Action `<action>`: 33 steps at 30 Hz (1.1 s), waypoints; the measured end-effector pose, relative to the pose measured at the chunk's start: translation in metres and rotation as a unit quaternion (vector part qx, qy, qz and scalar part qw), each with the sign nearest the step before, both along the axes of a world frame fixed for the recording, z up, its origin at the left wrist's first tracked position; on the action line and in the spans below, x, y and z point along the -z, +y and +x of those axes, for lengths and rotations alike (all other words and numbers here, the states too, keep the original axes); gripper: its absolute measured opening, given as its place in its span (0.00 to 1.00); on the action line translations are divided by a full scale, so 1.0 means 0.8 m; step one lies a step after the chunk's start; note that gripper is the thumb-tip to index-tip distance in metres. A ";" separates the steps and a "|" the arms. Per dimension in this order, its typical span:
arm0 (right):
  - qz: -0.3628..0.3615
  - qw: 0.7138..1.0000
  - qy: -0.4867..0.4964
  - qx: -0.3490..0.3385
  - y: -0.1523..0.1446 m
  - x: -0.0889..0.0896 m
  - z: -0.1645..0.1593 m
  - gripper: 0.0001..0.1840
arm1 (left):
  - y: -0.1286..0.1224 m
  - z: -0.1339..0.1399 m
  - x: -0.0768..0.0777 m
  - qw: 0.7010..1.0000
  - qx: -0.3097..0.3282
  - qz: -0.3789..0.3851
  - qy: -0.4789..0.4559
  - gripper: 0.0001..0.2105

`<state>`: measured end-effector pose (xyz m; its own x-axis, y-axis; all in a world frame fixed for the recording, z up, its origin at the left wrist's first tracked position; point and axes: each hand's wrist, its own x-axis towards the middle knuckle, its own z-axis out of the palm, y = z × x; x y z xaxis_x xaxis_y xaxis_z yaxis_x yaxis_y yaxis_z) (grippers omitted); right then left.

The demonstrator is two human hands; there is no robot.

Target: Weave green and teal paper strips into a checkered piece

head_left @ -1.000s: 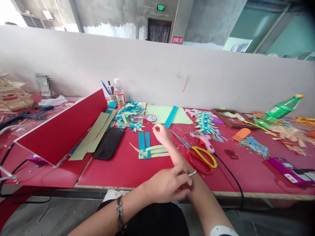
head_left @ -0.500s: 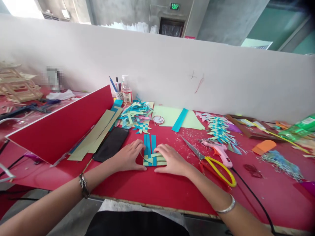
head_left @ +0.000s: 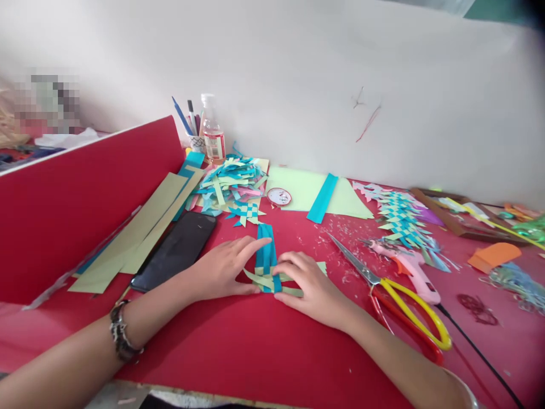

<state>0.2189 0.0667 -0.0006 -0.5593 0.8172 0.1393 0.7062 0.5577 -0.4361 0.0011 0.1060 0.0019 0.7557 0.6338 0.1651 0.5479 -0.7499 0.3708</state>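
A small weave of blue and pale green paper strips (head_left: 267, 262) lies flat on the red table in front of me. My left hand (head_left: 221, 264) is at its left side. Its index finger reaches over the upright blue strips, and the thumb stays apart near the lower left corner. My right hand (head_left: 313, 287) grips the right side of the weave, its bent fingers on the strips and its thumb at the bottom edge. Part of the green strips is hidden under that hand.
Scissors (head_left: 374, 278) and a pink glue gun (head_left: 406, 264) with a cord lie to the right. A black phone (head_left: 176, 250) and long paper strips (head_left: 136, 227) are on the left. Behind are a pile of cut strips (head_left: 232, 179), a bottle (head_left: 213, 133) and woven pieces (head_left: 402, 218).
The view has tilted down and closer. My left index finger has stretched over the blue strips, which now sit closer together. My right hand stays at the weave's right side.
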 end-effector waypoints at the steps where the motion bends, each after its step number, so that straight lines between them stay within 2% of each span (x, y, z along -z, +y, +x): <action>1: 0.000 1.000 -0.003 -0.002 0.000 0.000 0.001 0.13 | 0.000 0.000 0.000 1.000 0.004 0.000 0.002 0.34; 6: 0.018 1.000 -0.020 -0.007 -0.003 0.000 0.004 0.14 | 0.004 0.001 -0.002 1.000 0.024 -0.016 -0.002 0.11; 8: 0.024 0.999 -0.024 -0.008 -0.004 0.001 0.005 0.14 | 0.005 0.001 -0.002 0.998 0.040 -0.037 -0.013 0.09; 12: 0.026 0.999 -0.029 -0.010 -0.004 0.001 0.006 0.12 | 0.006 0.000 -0.004 0.992 0.042 -0.112 -0.042 0.09; 15: 0.029 0.999 -0.038 -0.007 -0.004 0.001 0.006 0.11 | 0.006 -0.002 -0.006 0.993 0.038 -0.107 -0.014 0.12; 19: 0.027 0.999 -0.038 -0.007 -0.003 0.000 0.007 0.11 | 0.009 -0.005 -0.009 0.995 0.045 -0.091 0.014 0.08; 24: 0.031 0.999 -0.034 -0.009 -0.002 0.003 0.007 0.11 | 0.013 -0.006 -0.011 0.984 0.053 -0.166 -0.042 0.08; 28: 0.028 0.999 -0.031 0.009 -0.004 0.003 0.007 0.12 | 0.010 -0.006 -0.011 0.971 0.020 -0.226 -0.080 0.12; 30: 0.017 0.999 -0.036 0.009 -0.004 0.001 0.008 0.09 | 0.007 -0.006 -0.011 0.963 0.024 -0.251 -0.092 0.14; 33: -0.002 0.999 -0.037 -0.004 -0.004 -0.002 0.009 0.07 | 0.006 -0.007 -0.011 0.968 0.034 -0.227 -0.102 0.20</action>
